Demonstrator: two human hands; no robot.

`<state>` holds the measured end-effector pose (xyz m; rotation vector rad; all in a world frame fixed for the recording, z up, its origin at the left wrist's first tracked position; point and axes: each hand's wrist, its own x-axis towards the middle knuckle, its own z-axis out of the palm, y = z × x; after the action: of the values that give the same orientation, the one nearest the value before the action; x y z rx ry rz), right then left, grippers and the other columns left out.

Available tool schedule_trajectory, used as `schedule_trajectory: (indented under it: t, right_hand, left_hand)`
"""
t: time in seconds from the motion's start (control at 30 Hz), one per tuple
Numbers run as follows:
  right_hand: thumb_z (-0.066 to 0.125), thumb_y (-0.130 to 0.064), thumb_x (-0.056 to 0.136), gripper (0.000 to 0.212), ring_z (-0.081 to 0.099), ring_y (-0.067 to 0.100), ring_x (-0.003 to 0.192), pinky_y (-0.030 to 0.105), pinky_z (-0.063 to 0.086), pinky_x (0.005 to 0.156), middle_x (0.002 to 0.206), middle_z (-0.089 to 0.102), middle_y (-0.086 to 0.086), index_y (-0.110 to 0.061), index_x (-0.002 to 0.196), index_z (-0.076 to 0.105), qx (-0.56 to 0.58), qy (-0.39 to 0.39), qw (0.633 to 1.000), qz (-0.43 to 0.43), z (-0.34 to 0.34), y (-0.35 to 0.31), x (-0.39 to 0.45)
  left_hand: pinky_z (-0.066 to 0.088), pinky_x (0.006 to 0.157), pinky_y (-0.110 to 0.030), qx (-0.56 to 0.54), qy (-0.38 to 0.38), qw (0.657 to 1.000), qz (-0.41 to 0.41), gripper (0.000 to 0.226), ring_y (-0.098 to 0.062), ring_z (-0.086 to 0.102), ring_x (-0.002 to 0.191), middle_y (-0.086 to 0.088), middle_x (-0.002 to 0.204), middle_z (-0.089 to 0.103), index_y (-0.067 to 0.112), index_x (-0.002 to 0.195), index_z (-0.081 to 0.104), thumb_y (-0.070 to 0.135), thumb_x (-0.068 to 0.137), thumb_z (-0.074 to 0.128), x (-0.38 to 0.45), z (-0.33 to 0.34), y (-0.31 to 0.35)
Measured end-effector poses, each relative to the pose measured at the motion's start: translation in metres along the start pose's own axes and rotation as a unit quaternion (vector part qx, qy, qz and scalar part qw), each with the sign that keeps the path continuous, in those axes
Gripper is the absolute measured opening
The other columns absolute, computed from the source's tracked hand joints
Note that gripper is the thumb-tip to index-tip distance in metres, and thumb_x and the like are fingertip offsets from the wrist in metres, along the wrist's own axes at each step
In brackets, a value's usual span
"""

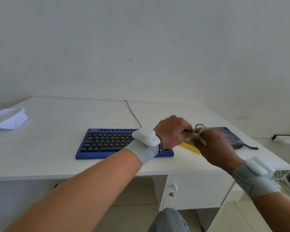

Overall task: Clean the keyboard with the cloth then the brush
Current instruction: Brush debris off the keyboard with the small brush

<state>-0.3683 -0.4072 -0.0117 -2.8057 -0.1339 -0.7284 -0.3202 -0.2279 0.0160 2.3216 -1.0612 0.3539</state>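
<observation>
A blue keyboard (97, 144) with black keys lies flat on the white desk (57, 161); its black cable (132, 113) runs to the back edge. My left hand (172, 131) and my right hand (214, 144) meet above the desk, just right of the keyboard. Both grip a pale green tool with a looped handle (198, 132), which looks like the brush. A yellow cloth (190, 147) lies flat on the desk under my hands, partly hidden. My left wrist covers the keyboard's right end.
A dark grey pouch (229, 136) lies at the right rear of the desk. Folded white paper (8, 118) rests at the far left. A white power strip (285, 138) sits at the right. A drawer unit (191, 190) is under the desk; cables (288, 183) hang at the right.
</observation>
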Motion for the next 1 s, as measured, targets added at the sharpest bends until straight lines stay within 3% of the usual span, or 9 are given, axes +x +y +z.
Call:
schedule_trajectory:
  t: [0.07, 0.17, 0.37, 0.43, 0.53, 0.6, 0.8, 0.9, 1.0]
  right_hand:
    - [0.066, -0.022, 0.083, 0.013, 0.059, 0.038, 0.070, 0.040, 0.045, 0.059, 0.070, 0.064, 0.013, -0.011, 0.077, 0.068, 0.028, -0.002, 1.000, 0.005, -0.001, -0.015, 0.012]
    - [0.067, -0.021, 0.083, 0.008, 0.056, 0.031, 0.071, 0.032, 0.040, 0.060, 0.073, 0.063, 0.010, -0.014, 0.079, 0.066, 0.093, -0.014, 0.995, 0.043, 0.001, -0.037, 0.030]
    - [0.074, -0.019, 0.078, 0.028, 0.063, 0.021, 0.074, 0.023, 0.044, 0.055, 0.083, 0.069, 0.006, -0.013, 0.105, 0.069, 0.206, 0.004, 0.975, 0.083, 0.019, -0.078, 0.064]
    - [0.076, -0.018, 0.074, 0.031, 0.066, 0.024, 0.078, 0.028, 0.053, 0.060, 0.088, 0.069, 0.009, -0.010, 0.103, 0.068, 0.229, 0.018, 0.968, 0.100, 0.030, -0.090, 0.075]
    - [0.076, -0.016, 0.070, 0.032, 0.068, 0.034, 0.080, 0.049, 0.059, 0.066, 0.090, 0.069, 0.018, 0.002, 0.094, 0.065, 0.246, 0.034, 0.962, 0.117, 0.045, -0.105, 0.088]
    - [0.074, -0.015, 0.070, 0.032, 0.068, 0.036, 0.079, 0.052, 0.058, 0.062, 0.089, 0.069, 0.021, 0.004, 0.092, 0.064, 0.243, 0.037, 0.963, 0.114, 0.056, -0.113, 0.096]
    - [0.068, -0.016, 0.072, 0.021, 0.064, 0.032, 0.069, 0.042, 0.056, 0.058, 0.076, 0.065, 0.014, -0.001, 0.085, 0.062, 0.215, 0.051, 0.969, 0.107, 0.084, -0.125, 0.117]
    - [0.065, -0.015, 0.073, 0.014, 0.054, 0.029, 0.064, 0.030, 0.039, 0.053, 0.067, 0.056, 0.008, -0.006, 0.078, 0.055, 0.198, 0.055, 0.974, 0.097, 0.095, -0.124, 0.124]
    - [0.063, -0.016, 0.075, 0.016, 0.050, 0.031, 0.070, 0.030, 0.034, 0.057, 0.068, 0.049, 0.006, -0.008, 0.076, 0.050, 0.181, 0.047, 0.979, 0.082, 0.102, -0.120, 0.126]
  left_hand:
    - [0.052, 0.085, -0.036, -0.041, 0.015, 0.999, -0.024, 0.031, -0.021, 0.066, 0.095, 0.000, 0.099, 0.073, 0.021, 0.118, 0.070, 0.027, 0.087, 0.067, 0.000, -0.018, -0.013]
    - [0.048, 0.097, -0.033, -0.041, -0.002, 0.995, -0.089, 0.066, -0.017, 0.060, 0.111, -0.003, 0.120, 0.065, 0.017, 0.136, 0.054, 0.029, 0.078, 0.081, -0.006, -0.044, -0.040]
    - [0.036, 0.113, -0.042, 0.059, -0.198, 0.952, -0.226, 0.127, -0.023, 0.036, 0.141, -0.002, 0.157, 0.031, 0.023, 0.155, 0.017, 0.054, 0.056, 0.091, -0.033, -0.066, -0.103]
    - [0.032, 0.116, -0.047, 0.083, -0.245, 0.936, -0.239, 0.139, -0.025, 0.028, 0.146, -0.002, 0.161, 0.022, 0.024, 0.157, 0.007, 0.058, 0.052, 0.091, -0.040, -0.064, -0.115]
    - [0.026, 0.118, -0.048, 0.109, -0.275, 0.922, -0.252, 0.145, -0.023, 0.017, 0.150, 0.000, 0.164, 0.014, 0.025, 0.158, 0.000, 0.062, 0.050, 0.090, -0.047, -0.059, -0.128]
    - [0.023, 0.120, -0.049, 0.116, -0.283, 0.917, -0.255, 0.148, -0.022, 0.012, 0.151, 0.001, 0.165, 0.010, 0.024, 0.158, -0.001, 0.066, 0.048, 0.088, -0.047, -0.056, -0.136]
    - [0.015, 0.121, -0.052, 0.128, -0.288, 0.913, -0.259, 0.147, -0.022, 0.015, 0.151, -0.001, 0.165, 0.013, 0.019, 0.158, 0.001, 0.073, 0.048, 0.083, -0.042, -0.050, -0.148]
    - [0.022, 0.119, -0.051, 0.115, -0.292, 0.911, -0.266, 0.145, -0.023, 0.023, 0.149, -0.001, 0.163, 0.019, 0.016, 0.157, 0.006, 0.072, 0.049, 0.084, -0.037, -0.048, -0.149]
    - [0.032, 0.115, -0.047, 0.108, -0.293, 0.911, -0.269, 0.139, -0.023, 0.034, 0.143, -0.001, 0.158, 0.029, 0.012, 0.155, 0.015, 0.070, 0.049, 0.085, -0.034, -0.045, -0.149]
